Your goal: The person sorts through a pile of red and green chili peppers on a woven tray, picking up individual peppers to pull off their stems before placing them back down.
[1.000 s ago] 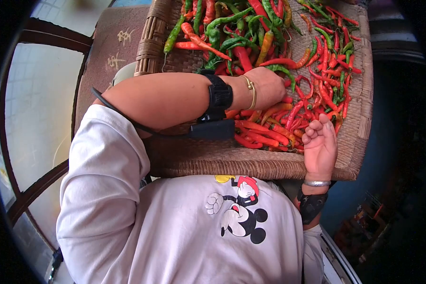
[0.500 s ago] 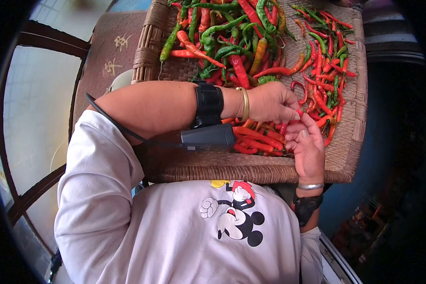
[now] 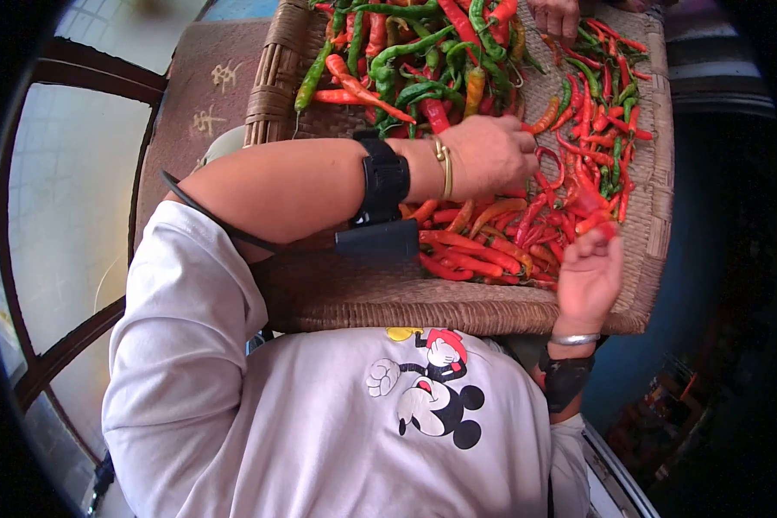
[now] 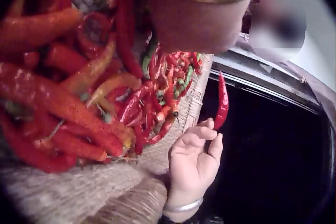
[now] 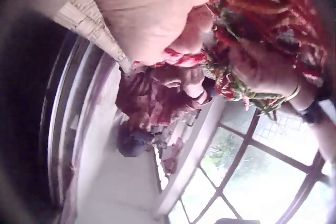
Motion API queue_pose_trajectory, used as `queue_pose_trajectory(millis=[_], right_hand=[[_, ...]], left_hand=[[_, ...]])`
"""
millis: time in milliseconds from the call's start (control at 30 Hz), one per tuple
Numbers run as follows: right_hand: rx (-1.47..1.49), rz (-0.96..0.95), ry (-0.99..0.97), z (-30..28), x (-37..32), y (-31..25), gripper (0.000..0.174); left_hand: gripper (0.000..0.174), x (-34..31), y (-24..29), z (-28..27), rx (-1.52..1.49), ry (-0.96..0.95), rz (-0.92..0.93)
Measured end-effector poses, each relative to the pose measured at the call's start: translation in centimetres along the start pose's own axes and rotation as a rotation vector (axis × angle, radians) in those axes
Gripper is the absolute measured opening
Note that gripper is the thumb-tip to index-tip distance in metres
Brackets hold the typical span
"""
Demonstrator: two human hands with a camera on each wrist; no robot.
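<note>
Red chilli (image 4: 222, 103): one, slender, glossy, pointed, held upright in the right hand (image 4: 193, 163). Loose chillies (image 3: 479, 252): red, orange and green, heaped in woven tray (image 3: 440, 318).

You seem to be indoors in a home, though the pictures do not settle it; beside you stand dark-framed windows (image 3: 78, 181) with cloudy panes, and the right wrist view shows greenery (image 5: 216, 153) beyond the glass; a worn reddish-brown mat (image 3: 203, 82) with pale written characters, a large woven tray (image 3: 371, 316) of peppers (image 3: 470, 250) and your cartoon-print top (image 3: 337, 414) add a household look.
</note>
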State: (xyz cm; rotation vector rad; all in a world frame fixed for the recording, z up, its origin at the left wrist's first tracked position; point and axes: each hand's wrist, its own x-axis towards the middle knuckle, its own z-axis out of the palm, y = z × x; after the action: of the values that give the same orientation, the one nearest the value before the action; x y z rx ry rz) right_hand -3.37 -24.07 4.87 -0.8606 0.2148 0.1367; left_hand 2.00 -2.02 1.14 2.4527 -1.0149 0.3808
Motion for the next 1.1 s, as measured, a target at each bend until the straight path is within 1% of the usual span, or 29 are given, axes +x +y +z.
queue_pose_trajectory(millis=[33,67,100,133,167,200,267,300,367,400,467,500,533,567,600,667,700,733,800,867,933,967,1033,1067,1100], right_hand=[[-0.06,-0.119,0.081,-0.2,0.2,-0.3,0.028],[-0.06,-0.12,0.08,-0.7,0.4,-0.5,0.028],[-0.012,-0.012,0.167,-1.0,0.5,-0.6,0.028],[0.036,0.097,0.256,-1.1,0.6,-0.7,0.029],[-0.036,0.13,0.285,-0.9,0.5,-0.5,0.031],[-0.037,0.131,0.286,-1.0,0.4,-0.4,0.031],[-0.075,0.131,-0.01,-1.3,0.4,-0.1,0.03],[-0.073,0.132,-0.014,-0.9,0.3,0.1,0.03],[-0.263,0.168,-0.091,0.3,-0.1,0.3,0.029],[-0.263,0.166,-0.09,0.6,-0.2,0.4,0.029],[-0.4,0.231,-0.111,1.1,-0.4,0.7,0.028],[-0.424,0.244,-0.141,1.2,-0.5,0.7,0.028],[-0.425,0.245,-0.141,1.3,-0.5,0.8,0.028],[-0.49,0.255,-0.155,1.5,-0.6,0.9,0.028],[-0.556,0.263,-0.17,1.7,-0.7,1.0,0.029],[-0.611,0.299,-0.185,2.3,-0.9,1.1,0.03],[-0.667,0.333,-0.199,2.5,-1.0,1.1,0.03],[-0.668,0.333,-0.198,2.4,-1.0,1.1,0.03],[-0.737,0.371,-0.27,2.2,-0.9,1.1,0.03],[-0.755,0.387,-0.283,2.4,-1.0,1.1,0.029],[-0.774,0.401,-0.293,2.4,-1.0,1.1,0.028],[-0.782,0.412,-0.28,2.0,-1.0,1.1,0.026],[-0.79,0.422,-0.267,1.6,-0.7,0.9,0.025],[-0.639,0.382,-0.216,1.4,-0.5,0.8,0.023],[-0.487,0.34,-0.166,1.2,-0.3,0.5,0.021]], left_hand=[[0.016,-0.1,-0.8,0.4,0.102,0.026,0.001],[0.014,-0.3,-1.2,0.8,0.202,0.054,0.002],[0.014,-0.3,-1.1,0.7,0.202,0.055,0.003],[0.015,-0.3,-0.8,0.6,0.239,-0.061,-0.032],[0.015,-0.2,-0.6,0.5,0.276,-0.177,-0.069],[0.015,-0.1,-0.6,0.6,0.275,-0.177,-0.069],[0.021,0.0,-0.5,0.5,0.216,-0.294,-0.207],[0.021,0.0,-0.5,0.2,0.219,-0.294,-0.209],[0.025,0.3,-0.4,-0.5,0.075,-0.272,-0.256],[0.025,0.3,-0.4,-0.4,0.074,-0.272,-0.254],[0.023,0.2,-0.5,0.1,-0.359,0.034,-0.261],[0.023,0.4,-0.1,-0.3,-0.36,0.034,-0.261],[0.02,0.6,0.4,-0.7,-0.731,-0.051,-0.446],[0.019,0.8,0.9,-1.1,-1.103,-0.14,-0.63],[0.019,0.8,1.4,-1.5,-1.104,-0.139,-0.632],[0.016,0.8,2.1,-2.0,-1.379,-0.214,-0.805],[0.014,0.7,2.3,-1.1,-1.455,-0.166,-0.798],[0.014,0.5,2.5,-0.3,-1.456,-0.166,-0.796],[0.014,0.3,3.0,0.6,-1.511,-0.038,-0.703],[0.012,0.1,3.7,0.4,-1.488,-0.059,-0.742],[0.012,-0.3,4.1,0.2,-1.395,-0.091,-0.682],[0.012,-0.3,4.0,0.1,-1.396,-0.09,-0.682],[0.016,-0.3,3.5,0.0,-1.205,-0.159,-0.57],[0.018,-0.3,3.2,-0.2,-1.11,-0.192,-0.514],[0.018,-0.4,2.7,0.1,-1.109,-0.192,-0.514]])
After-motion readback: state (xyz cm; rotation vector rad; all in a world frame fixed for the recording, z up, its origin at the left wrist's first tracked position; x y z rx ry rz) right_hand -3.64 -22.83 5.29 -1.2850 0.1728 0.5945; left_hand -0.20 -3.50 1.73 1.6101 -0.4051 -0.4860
